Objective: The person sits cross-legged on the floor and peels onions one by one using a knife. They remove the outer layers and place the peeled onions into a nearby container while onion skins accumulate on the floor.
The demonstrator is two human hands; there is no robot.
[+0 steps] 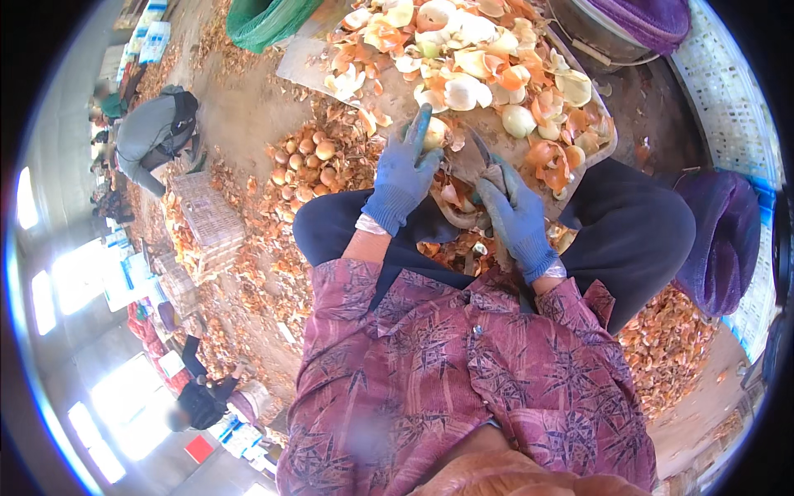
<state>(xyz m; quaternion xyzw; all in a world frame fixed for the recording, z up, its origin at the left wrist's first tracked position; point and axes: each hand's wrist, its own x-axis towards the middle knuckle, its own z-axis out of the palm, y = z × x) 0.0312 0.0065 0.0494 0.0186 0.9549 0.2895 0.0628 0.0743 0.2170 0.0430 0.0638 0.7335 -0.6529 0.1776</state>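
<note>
My left hand (406,164), in a blue coated work glove, is closed around an onion (436,134) with its fingers along the side. In my right hand (512,208), gloved alike, is a knife (479,146) whose curved blade points up towards the onion; its handle is mostly covered by my fingers. Both hands are over the near edge of a wide board (397,102) heaped with onion peels (471,37). A peeled white onion (518,121) rests on the board to the right of the blade. Loose skins lie below, between my knees.
Unpeeled onions (304,162) are piled on the floor at left. A bucket (598,34) stands beyond the board, with purple mesh bags (713,242) at right. A green mesh bag (267,22) and a crate (208,211) are leftward. Other people (152,133) work among scattered skins.
</note>
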